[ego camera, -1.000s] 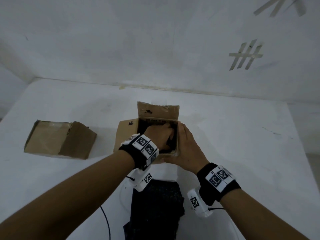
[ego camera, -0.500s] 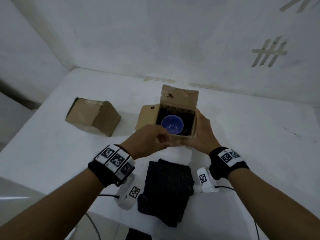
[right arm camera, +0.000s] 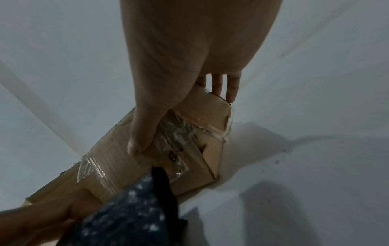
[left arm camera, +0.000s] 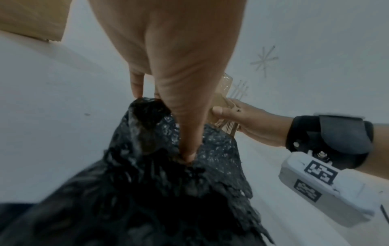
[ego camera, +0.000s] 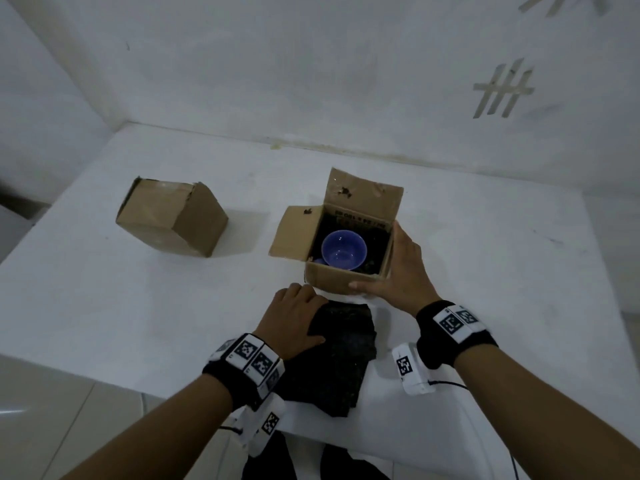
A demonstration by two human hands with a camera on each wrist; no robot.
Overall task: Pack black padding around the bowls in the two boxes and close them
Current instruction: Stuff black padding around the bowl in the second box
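Two boxes are seen only from the head view: a closed box (ego camera: 172, 220) and an open box (ego camera: 349, 251) containing one blue bowl (ego camera: 344, 249). The open box is gripped by the right hand (ego camera: 401, 271); torn tape on it is shown only by the right wrist view. The black padding (ego camera: 341, 355) before it is pinched by the left hand (ego camera: 294, 320).

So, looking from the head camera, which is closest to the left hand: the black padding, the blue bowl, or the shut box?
From the left hand:
1. Black padding, touching it, under the fingers.
2. Blue bowl, ahead and right, inside the open box.
3. Shut box, far left.
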